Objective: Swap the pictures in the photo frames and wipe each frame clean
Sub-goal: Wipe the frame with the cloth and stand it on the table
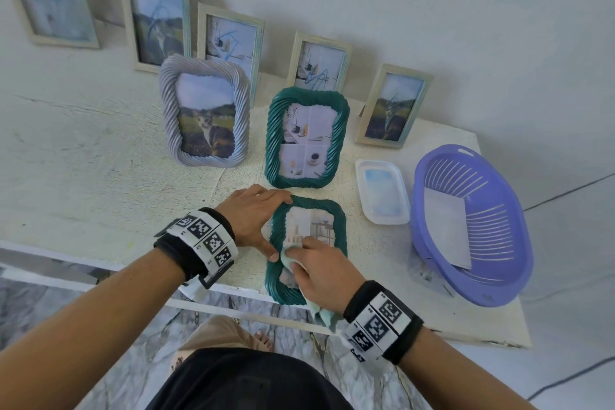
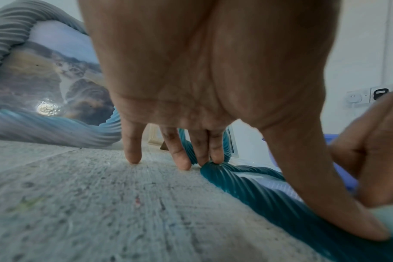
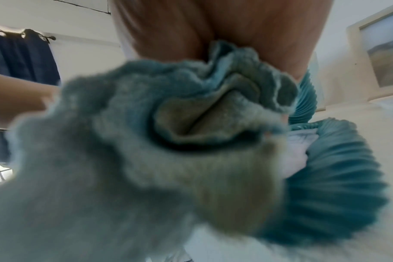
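arms bare | wrists: black bands (image 1: 196, 243), white square-code tags | black shirt | apparently tan trousers | feet bare

White table (image 1: 100, 176) bears frames (image 1: 205, 111), tray (image 1: 382, 191) (lidless), basket (image 1: 472, 226).

A purple basket (image 1: 492, 293) is being kept at the right end of the white table (image 1: 100, 160), tilted, and a grey sheet (image 1: 446, 230) is being held inside it. A clear plastic tray (image 1: 386, 219) is being kept just beside the basket. A marbled floor (image 1: 66, 303) is being shown below, a wall socket (image 2: 368, 96) in the left wrist view, and a dark curtain (image 3: 22, 56) in the right wrist view.
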Tool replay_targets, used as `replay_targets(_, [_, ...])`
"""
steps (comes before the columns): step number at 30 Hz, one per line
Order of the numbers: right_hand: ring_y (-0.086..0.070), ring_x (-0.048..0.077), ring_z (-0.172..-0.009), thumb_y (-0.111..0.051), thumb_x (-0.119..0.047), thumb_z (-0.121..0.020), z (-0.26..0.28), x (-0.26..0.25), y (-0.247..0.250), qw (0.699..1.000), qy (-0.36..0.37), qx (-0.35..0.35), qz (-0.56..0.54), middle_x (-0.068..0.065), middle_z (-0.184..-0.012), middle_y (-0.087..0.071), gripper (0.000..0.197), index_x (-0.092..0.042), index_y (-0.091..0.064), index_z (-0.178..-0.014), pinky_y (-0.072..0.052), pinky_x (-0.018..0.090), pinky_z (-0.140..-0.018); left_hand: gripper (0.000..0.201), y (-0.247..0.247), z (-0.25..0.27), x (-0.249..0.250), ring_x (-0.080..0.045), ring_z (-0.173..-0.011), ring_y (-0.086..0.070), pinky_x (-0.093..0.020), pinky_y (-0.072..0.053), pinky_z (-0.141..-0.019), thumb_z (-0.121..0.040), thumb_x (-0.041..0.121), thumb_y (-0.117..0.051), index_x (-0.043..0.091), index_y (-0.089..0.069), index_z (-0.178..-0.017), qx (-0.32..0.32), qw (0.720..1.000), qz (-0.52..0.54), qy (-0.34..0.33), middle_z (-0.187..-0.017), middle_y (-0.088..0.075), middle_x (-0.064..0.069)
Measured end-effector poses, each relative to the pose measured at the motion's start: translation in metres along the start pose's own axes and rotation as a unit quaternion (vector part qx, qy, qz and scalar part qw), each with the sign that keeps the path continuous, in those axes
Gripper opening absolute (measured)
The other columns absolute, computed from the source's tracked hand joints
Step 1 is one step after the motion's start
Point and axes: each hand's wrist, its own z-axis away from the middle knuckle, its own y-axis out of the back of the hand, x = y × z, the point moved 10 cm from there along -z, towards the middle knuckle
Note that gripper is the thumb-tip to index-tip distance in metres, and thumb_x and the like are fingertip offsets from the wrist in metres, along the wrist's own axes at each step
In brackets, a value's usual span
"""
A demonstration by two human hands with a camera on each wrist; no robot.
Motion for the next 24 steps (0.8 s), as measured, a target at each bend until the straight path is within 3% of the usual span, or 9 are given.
replay_targets(4, [-0.059,0.027,-0.09,-0.04,-0.026,-0.097,0.02,-0.005,-0.009,0.999,0.015,-0.03,-0.027,0.005,-0.108,-0.055,0.034,-0.021,-0.058,-0.125,-0.048,0.037,-0.078,0.109,0.0,0.0,0.0,-0.02,-0.133,-0.029,-0.039,-0.029,-0.107,-0.062,0.069,-0.075,0.027,-0.02,-0.147,-0.001,1.0,0.004,0.002,-0.155,-0.027,0.009])
replay_targets(8, [-0.06,0.026,-0.092,-0.037,-0.029,-0.099,0.028,-0.008,-0.011,0.998,0.029,-0.051,0.023,0.004,-0.113,-0.054,0.037,-0.023,-0.053,-0.132,-0.05,0.04,-0.08,0.111,-0.001,0.0,0.0,-0.02,-0.133,-0.029,-0.038,-0.029,-0.107,-0.063,0.071,-0.073,0.027,-0.018,-0.148,0.0,1.0,-0.005,0.002,-0.156,-0.024,0.01])
replay_targets(12, [-0.057,0.025,-0.099,-0.038,-0.034,-0.094,0.018,0.017,-0.002,0.995,0.01,-0.096,-0.031,0.006,-0.109,-0.06,0.038,-0.025,-0.059,-0.124,-0.046,0.041,-0.086,0.111,-0.001,0.0,-0.002,-0.019,-0.135,-0.026,-0.038,-0.028,-0.109,-0.063,0.071,-0.073,0.028,-0.017,-0.149,-0.003,1.0,0.003,0.002,-0.157,-0.023,0.01])
replay_targets(14, [-0.056,0.019,-0.099,-0.04,-0.035,-0.096,0.013,0.04,0.022,0.997,-0.019,-0.047,-0.059,0.004,-0.113,-0.063,0.036,-0.026,-0.059,-0.127,-0.046,0.036,-0.087,0.111,-0.002,0.0,-0.003,-0.019,-0.136,-0.025,-0.038,-0.026,-0.109,-0.063,0.071,-0.073,0.029,-0.016,-0.149,-0.003,1.0,0.009,0.004,-0.157,-0.024,0.01])
replay_targets(17, [-0.053,0.008,-0.08,-0.045,-0.031,-0.101,0.007,0.074,0.069,0.991,-0.099,0.059,-0.072,-0.001,-0.104,-0.055,0.036,-0.027,-0.051,-0.136,-0.038,0.017,-0.071,0.111,-0.002,0.001,-0.003,-0.018,-0.137,-0.024,-0.038,-0.025,-0.109,-0.063,0.07,-0.073,0.03,-0.016,-0.149,-0.003,1.0,0.014,0.007,-0.156,-0.025,0.01])
replay_targets(19, [-0.054,0.012,-0.075,-0.046,-0.025,-0.1,0.001,0.092,0.095,0.978,-0.155,0.131,-0.052,0.001,-0.102,-0.049,0.038,-0.027,-0.048,-0.138,-0.042,0.022,-0.069,0.11,-0.002,0.001,-0.003,-0.018,-0.136,-0.024,-0.038,-0.025,-0.11,-0.063,0.07,-0.073,0.03,-0.016,-0.149,-0.005,1.0,0.016,0.009,-0.155,-0.026,0.01])
replay_targets(21, [-0.058,0.025,-0.087,-0.045,-0.018,-0.098,-0.009,0.108,0.111,0.961,-0.209,0.18,-0.012,0.008,-0.111,-0.048,0.041,-0.024,-0.045,-0.139,-0.049,0.035,-0.075,0.11,-0.002,0.001,-0.003,-0.018,-0.137,-0.024,-0.039,-0.025,-0.111,-0.064,0.069,-0.073,0.03,-0.016,-0.149,-0.004,1.0,0.019,0.011,-0.155,-0.026,0.009])
replay_targets(24, [-0.052,0.035,-0.105,-0.049,-0.011,-0.094,-0.023,0.127,0.12,0.936,-0.285,0.204,0.03,0.014,-0.122,-0.043,0.044,-0.016,-0.043,-0.137,-0.047,0.039,-0.077,0.109,-0.004,0.004,-0.002,-0.018,-0.138,-0.022,-0.038,-0.023,-0.113,-0.066,0.07,-0.071,0.031,-0.014,-0.15,-0.006,1.0,0.019,0.011,-0.158,-0.022,0.01])
